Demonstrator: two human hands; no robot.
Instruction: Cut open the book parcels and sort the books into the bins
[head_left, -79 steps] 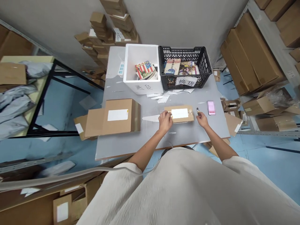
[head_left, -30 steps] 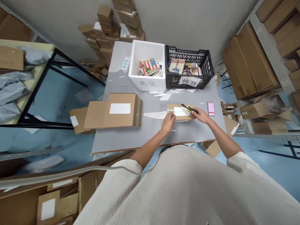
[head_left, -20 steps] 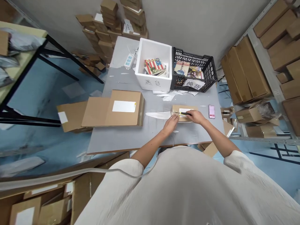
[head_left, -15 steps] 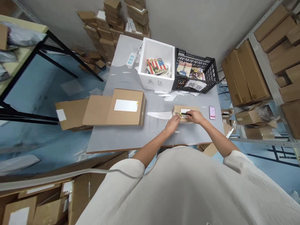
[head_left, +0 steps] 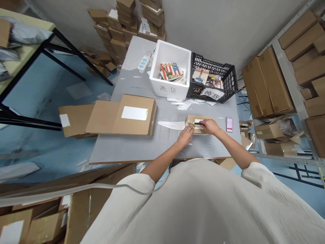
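A small taped cardboard box [head_left: 204, 131] with a white label lies on the grey table [head_left: 132, 149] right in front of me. My right hand [head_left: 210, 126] is closed around a slim black utility knife [head_left: 197, 123], its thin tip pointing left over the box top. At the box's left end, my left hand [head_left: 186, 135] grips the near edge with bent fingers close to the knife's tip. Clear tape shines beneath those fingers; whether they also pinch the tape is too small to tell.
A larger cardboard box [head_left: 137, 126] with an unfolded flap lies to the left. Behind stand a white foam box [head_left: 169, 90] and a black plastic crate [head_left: 230, 88], both holding books. A phone [head_left: 229, 124] lies at right, a power strip [head_left: 143, 64] at back left.
The knife and both hands have shifted very slightly left over the small box. The whole view has turned a little; everything else stays in place.
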